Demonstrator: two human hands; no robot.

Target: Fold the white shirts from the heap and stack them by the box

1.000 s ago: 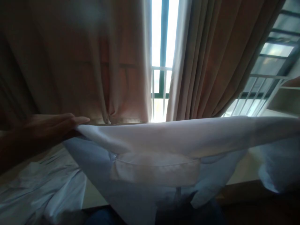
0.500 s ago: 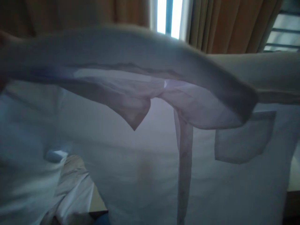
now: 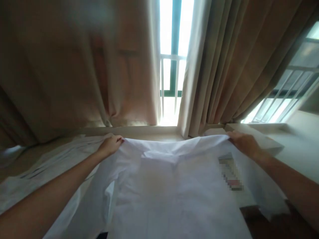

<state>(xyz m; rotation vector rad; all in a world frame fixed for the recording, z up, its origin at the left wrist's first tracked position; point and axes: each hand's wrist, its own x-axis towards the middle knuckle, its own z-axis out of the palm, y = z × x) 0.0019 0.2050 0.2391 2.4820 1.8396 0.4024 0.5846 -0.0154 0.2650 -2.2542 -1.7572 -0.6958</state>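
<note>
A white shirt hangs stretched between my two hands, its upper edge running nearly level and sagging slightly in the middle. My left hand pinches the shirt's top left corner, with the fingers closed on the cloth. The top right corner is held in my right hand, whose fingers are also closed. Both arms reach forward. The sleeves hang down at either side, and the shirt's lower part runs out of view at the bottom.
Other white cloth lies spread on the left. Behind the shirt, brown curtains hang on both sides of a bright window. A pale box-like object sits behind my right hand.
The shirt, close to the camera and blurred before, is now lower and farther off, stretched out flat. Both of my hands and arms have come fully into view, and more of the curtains and window shows.
</note>
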